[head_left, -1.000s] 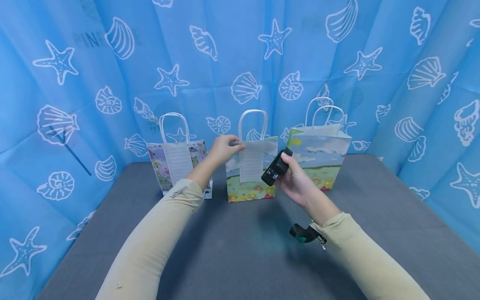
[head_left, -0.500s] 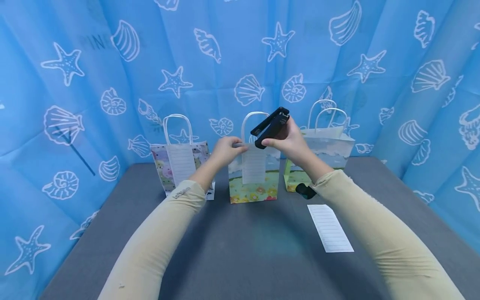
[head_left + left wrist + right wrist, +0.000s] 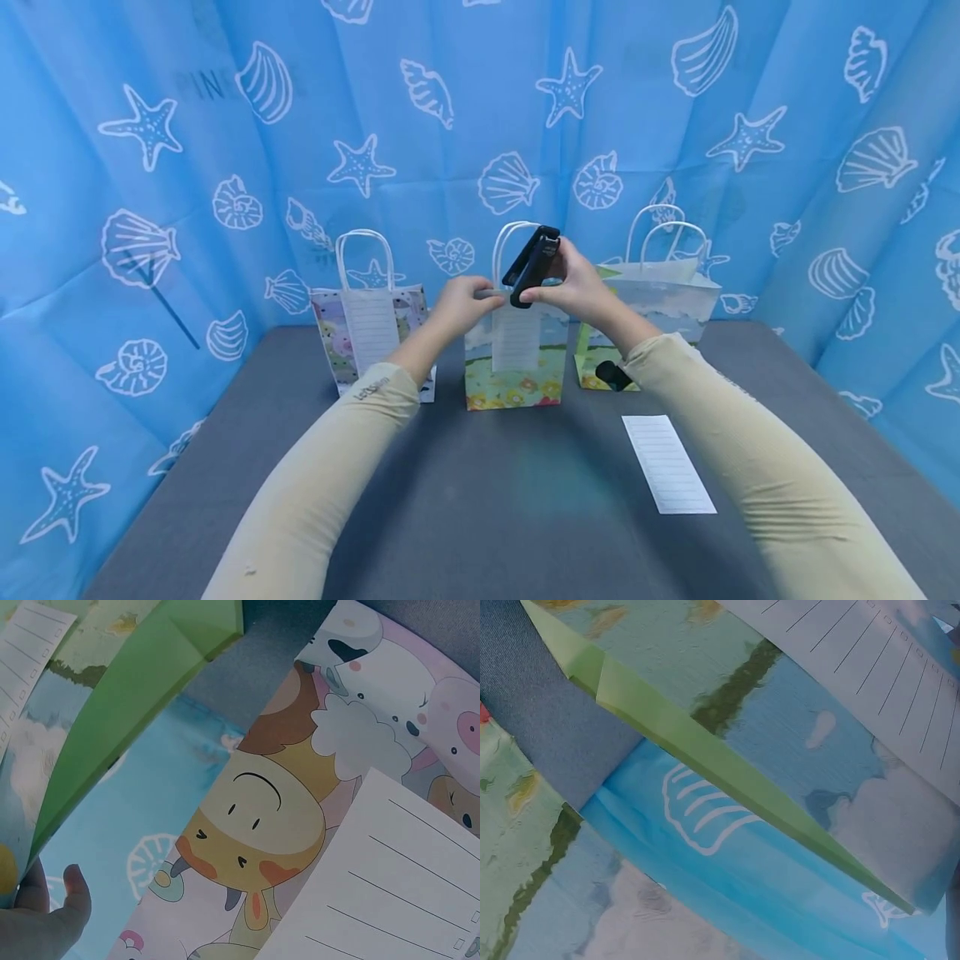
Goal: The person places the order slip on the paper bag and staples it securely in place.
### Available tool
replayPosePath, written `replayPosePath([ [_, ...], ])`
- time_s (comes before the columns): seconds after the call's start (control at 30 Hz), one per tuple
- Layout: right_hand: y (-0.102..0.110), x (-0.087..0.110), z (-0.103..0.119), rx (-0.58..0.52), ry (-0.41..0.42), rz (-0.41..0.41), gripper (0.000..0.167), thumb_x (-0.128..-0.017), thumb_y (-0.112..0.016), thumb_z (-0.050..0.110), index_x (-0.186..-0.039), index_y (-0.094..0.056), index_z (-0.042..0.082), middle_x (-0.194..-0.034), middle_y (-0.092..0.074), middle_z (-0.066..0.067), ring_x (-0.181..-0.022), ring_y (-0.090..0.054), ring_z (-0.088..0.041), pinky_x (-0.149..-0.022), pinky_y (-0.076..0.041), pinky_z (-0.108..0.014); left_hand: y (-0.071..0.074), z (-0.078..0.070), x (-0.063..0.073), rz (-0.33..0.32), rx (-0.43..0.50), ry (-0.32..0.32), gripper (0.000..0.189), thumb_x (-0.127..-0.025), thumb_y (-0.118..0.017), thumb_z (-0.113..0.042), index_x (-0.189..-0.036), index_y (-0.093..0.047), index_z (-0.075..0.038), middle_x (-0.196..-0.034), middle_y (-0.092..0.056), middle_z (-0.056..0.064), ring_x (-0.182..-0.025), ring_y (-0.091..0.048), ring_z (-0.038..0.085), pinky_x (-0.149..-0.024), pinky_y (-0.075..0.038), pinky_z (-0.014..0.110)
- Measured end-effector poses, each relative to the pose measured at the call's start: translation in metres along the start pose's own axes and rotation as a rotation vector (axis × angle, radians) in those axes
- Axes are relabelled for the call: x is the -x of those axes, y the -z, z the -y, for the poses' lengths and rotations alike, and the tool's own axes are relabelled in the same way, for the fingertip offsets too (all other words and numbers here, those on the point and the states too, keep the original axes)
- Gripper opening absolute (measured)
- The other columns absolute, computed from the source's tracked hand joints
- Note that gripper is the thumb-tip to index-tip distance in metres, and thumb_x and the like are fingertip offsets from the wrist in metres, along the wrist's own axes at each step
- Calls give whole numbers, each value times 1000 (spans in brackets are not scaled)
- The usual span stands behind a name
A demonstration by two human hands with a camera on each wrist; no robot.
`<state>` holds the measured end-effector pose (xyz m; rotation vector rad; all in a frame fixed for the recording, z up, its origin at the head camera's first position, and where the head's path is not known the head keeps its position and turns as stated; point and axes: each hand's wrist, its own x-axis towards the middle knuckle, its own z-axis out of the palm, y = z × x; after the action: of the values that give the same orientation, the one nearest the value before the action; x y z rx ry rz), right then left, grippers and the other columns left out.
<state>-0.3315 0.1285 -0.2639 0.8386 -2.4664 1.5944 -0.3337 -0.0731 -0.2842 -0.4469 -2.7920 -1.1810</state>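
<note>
- Right hand has moved up and inward since the earliest frame, carrying the black stapler from low beside the middle bag to its top edge
- Stapler's two arms stand parted; cannot tell whether the rim lies between them
- Right hand: holds the stapler, thumb along the near side
- Left hand: little changed, pinching the middle bag's rim; cannot tell whether the slip's corner is caught too
- Middle slip hangs down the front of that bag, its top at the rim near the stapler
- Raised forearm now leaves a loose slip in full view on the grey table, right of centre
- Left bag bears a slip on its front; right bag shows none, though an arm covers part
- My reading: stapler, slip and rim now brought together, so alignment matters most; a loose pinch could let the slip skew
</note>
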Motion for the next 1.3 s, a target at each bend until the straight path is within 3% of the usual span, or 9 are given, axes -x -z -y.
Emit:
replayPosePath([
  [0.3,0,-2,-5,29,-10,6,71,-84,-75,2,-141,-32,-4,-123,-52,-23,-109,-55,-35,-91,-47,-49,-3,-3,0,-5,-19,-4,22,-96,-64,-27,-105,-70,-8,-105,-68,6,-93,-60,20,-80,-50,38],
  [0.6,0,-3,-6,52,-12,38,69,-85,-75,2,-140,-34,-4,-126,-53,-24,-115,-56,-37,-98,-44,-48,-4,-1,0,-24,-14,-22,22,-96,-64,-26,-86,-62,-7,-85,-63,5,-73,-50,18,-65,-40,31],
  [1.1,-1,-6,-2,23,-6,45,70,-88,-72,6,-143,-31,-4,-130,-52,-24,-117,-55,-36,-100,-42,-49,-2,-1,0,-22,-24,-8,19,-96,-64,-25,-90,-65,-7,-89,-66,5,-74,-51,18,-65,-41,31],
  [1.17,-1,-7,-2,27,-7,47,69,-88,-72,6,-143,-32,-4,-130,-53,-24,-117,-55,-36,-100,-42,-49,-1,-2,0,-5,-43,1,20,-96,-64,-27,-96,-67,-7,-96,-67,6,-80,-56,20,-70,-45,34],
  [1.2,-1,-7,-2,27,-6,47,69,-88,-72,6,-142,-32,-4,-129,-53,-24,-117,-55,-36,-99,-43,-49,1,-3,0,7,-71,8,23,-95,-65,-29,-103,-68,-8,-102,-67,6,-88,-58,20,-80,-46,37],
  [1.23,-2,-7,-2,25,-5,48,68,-88,-72,6,-142,-32,-4,-129,-53,-24,-117,-55,-36,-99,-43,-49,3,-3,0,25,-108,12,28,-95,-65,-32,-111,-67,-9,-110,-67,6,-97,-60,22,-91,-44,41],
  [1.3,-2,-7,-3,20,-1,48,68,-88,-72,5,-142,-32,-4,-130,-53,-25,-118,-55,-36,-99,-43,-49,7,-5,-1,67,-216,9,44,-91,-68,-38,-125,-63,-10,-125,-63,6,-116,-56,25,-109,-27,53],
])
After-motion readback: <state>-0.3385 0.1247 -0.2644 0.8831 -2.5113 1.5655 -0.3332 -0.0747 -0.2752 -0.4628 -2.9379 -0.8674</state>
